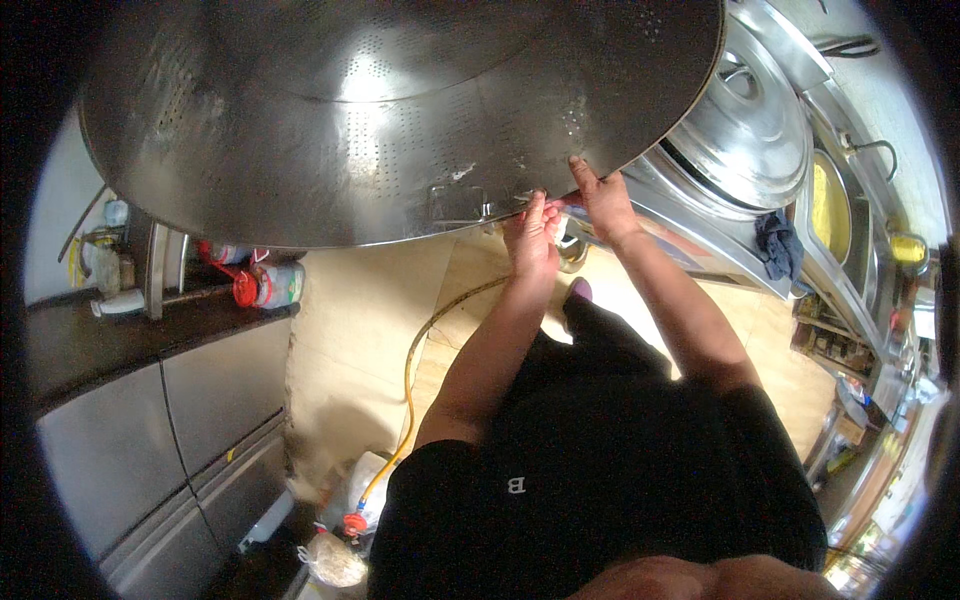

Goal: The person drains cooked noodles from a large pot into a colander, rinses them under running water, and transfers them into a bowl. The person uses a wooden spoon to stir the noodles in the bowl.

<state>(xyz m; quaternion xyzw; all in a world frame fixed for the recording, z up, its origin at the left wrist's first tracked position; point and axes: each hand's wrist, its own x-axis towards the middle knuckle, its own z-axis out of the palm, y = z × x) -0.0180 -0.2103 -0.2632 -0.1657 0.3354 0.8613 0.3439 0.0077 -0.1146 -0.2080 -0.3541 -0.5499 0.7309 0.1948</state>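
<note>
A very large round metal vessel (465, 135) with patches of small perforations fills the upper part of the view. Its inner face is turned towards me, and its near rim curves above the floor. On that rim, my left hand (534, 236) grips with the thumb up on the inner face. Just to the right, my right hand (606, 202) holds the same rim, one digit lying along the metal. A small wire handle (459, 202) shows on the vessel's wall, left of my left hand. The fingers behind the rim are mostly hidden.
Right of the vessel are a domed steel lid (742, 120), a dark cloth (780, 246) and a yellow round container (829, 206). A yellow hose (411, 367) crosses the floor to a red gas regulator (355, 523). Red-lidded jars (277, 286) stand on the left counter (90, 349).
</note>
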